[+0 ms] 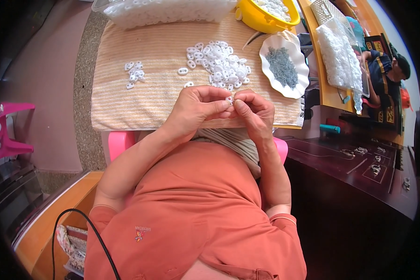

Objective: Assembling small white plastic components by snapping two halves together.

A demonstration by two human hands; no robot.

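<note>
Nearest the camera was the person's orange cotton shirt [196,210], and beyond it both hands met at the near edge of the striped beige cloth [140,93] that covered the counter. The left hand [196,109] and right hand [254,112] each had fingertips pressed together, pinching one small white plastic piece [229,99] between them, just above that cloth edge. The piece looked tiny, pale and mostly hidden by the fingers. Judging by the piles, much remained: a large heap of white plastic pieces [219,63] lay mid-cloth, while only a small cluster of white pieces [135,73] sat apart toward the cloth's left. A white scalloped dish of small grey metal parts [284,65] stood at the cloth's right edge.
</note>
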